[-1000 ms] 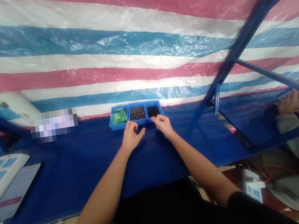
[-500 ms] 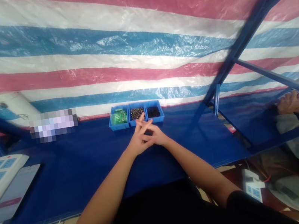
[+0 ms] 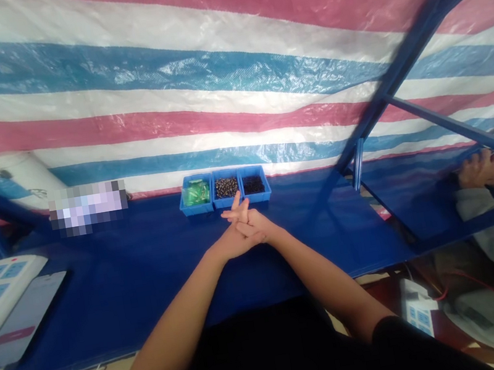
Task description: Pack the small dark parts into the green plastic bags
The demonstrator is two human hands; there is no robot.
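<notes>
My left hand [image 3: 230,241] and my right hand [image 3: 257,222] are pressed together with fingers crossing, above the blue table. Some fingers stretch forward and apart, while others overlap and are partly hidden. I see no object in either hand. Just beyond the fingertips stand three small blue bins side by side. Green plastic packets [image 3: 196,192] fill the left bin. The middle bin holds many small dark, shiny metallic pieces [image 3: 226,186]. Small black parts [image 3: 253,184] lie in the right bin; their kind is too small to make out.
A white power strip [image 3: 6,279] and a phone [image 3: 24,320] lie on the blue table [image 3: 149,275] at left. Blue frame bars [image 3: 371,109] rise at right, before a striped sheet. Another person's hands [image 3: 481,168] are beyond them. Another power strip [image 3: 417,308] sits lower right.
My hands have slid further over each other and shifted slightly right and back, uncovering more of the middle bin. At far right, a phone beside the other person shows more clearly.
</notes>
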